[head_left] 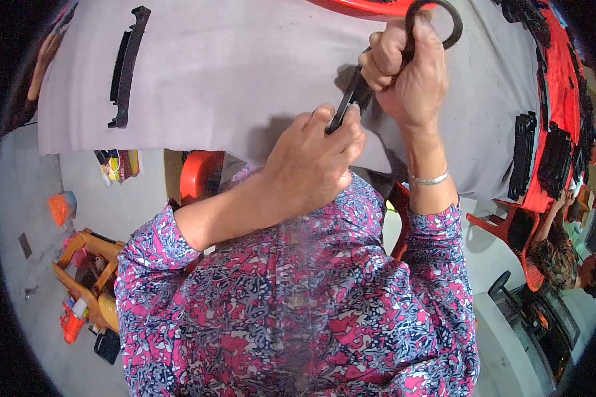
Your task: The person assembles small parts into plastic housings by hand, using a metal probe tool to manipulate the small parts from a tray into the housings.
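Observation:
My right hand [410, 73] is closed round a pair of scissors [454, 26], whose dark looped handle stands out beyond my thumb. Toward my left fingers runs a narrow black plastic piece [341, 109]; where it meets the scissors is hidden by my hands. My left hand [314, 155] pinches the near end of that piece. Both hands are above the near edge of a table covered with grey cloth [238, 73]. On the cloth to the left lies a long black plastic strip [127, 66] with notched ends, apart from my hands.
Several black plastic parts [556, 155] lie on red cloth at the right. A red tray or basin rim [357, 6] shows at the far edge. An orange-red chair [510, 231] and another person [559, 264] are at the right; a wooden stool [86, 264] stands on the left floor.

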The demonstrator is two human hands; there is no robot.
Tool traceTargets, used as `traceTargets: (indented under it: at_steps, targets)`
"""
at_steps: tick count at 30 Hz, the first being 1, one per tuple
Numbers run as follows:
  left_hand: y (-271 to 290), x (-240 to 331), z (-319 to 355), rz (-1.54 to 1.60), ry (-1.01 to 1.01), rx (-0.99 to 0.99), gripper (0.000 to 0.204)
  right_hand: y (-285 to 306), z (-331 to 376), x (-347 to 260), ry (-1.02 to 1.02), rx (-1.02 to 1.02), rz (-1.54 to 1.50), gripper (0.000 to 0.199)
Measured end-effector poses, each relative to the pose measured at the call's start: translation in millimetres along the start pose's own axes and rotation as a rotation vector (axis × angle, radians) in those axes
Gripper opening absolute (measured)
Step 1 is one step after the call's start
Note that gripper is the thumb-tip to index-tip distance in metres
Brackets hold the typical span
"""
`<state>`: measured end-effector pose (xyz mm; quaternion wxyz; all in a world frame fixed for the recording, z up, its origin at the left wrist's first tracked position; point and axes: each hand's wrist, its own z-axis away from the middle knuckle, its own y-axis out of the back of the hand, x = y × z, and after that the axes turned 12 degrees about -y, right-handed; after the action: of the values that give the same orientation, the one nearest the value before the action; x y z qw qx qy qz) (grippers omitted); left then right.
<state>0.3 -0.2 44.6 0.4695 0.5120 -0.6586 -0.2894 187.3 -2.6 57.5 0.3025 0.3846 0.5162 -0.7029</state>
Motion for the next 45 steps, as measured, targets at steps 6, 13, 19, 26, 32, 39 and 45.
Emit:
traceTargets:
  at_steps: [6, 13, 19, 26, 32, 39, 45]
  targets:
    - [-1, -1, -3, -0.045, -0.020, -0.050, 0.049, 0, -2, -7, 0.005, -0.017, 0.027, 0.056]
    - [-2, 2, -3, -0.060, -0.001, -0.061, 0.049, 1, -1, -15, 0.018, 0.070, -0.064, 0.057]
    - [-4, 1, -2, -0.053, -0.008, -0.024, 0.049, 1, 0, -14, -0.006, -0.013, -0.093, 0.055]
    - [-3, 3, -3, -0.046, -0.018, -0.021, 0.049, 7, -34, 8, 0.390, -0.725, -0.366, 0.051]
    - [-3, 5, 0, -0.050, 0.001, -0.013, 0.049, -12, 4, -12, -0.023, 0.091, -0.088, 0.053]
    - [-5, 5, 1, -0.060, -0.005, -0.030, 0.053, -10, 0, -12, -0.027, 0.097, -0.106, 0.054]
    - [-2, 4, -2, -0.018, -0.008, -0.023, 0.053, -9, -6, -16, -0.025, 0.104, -0.149, 0.054]
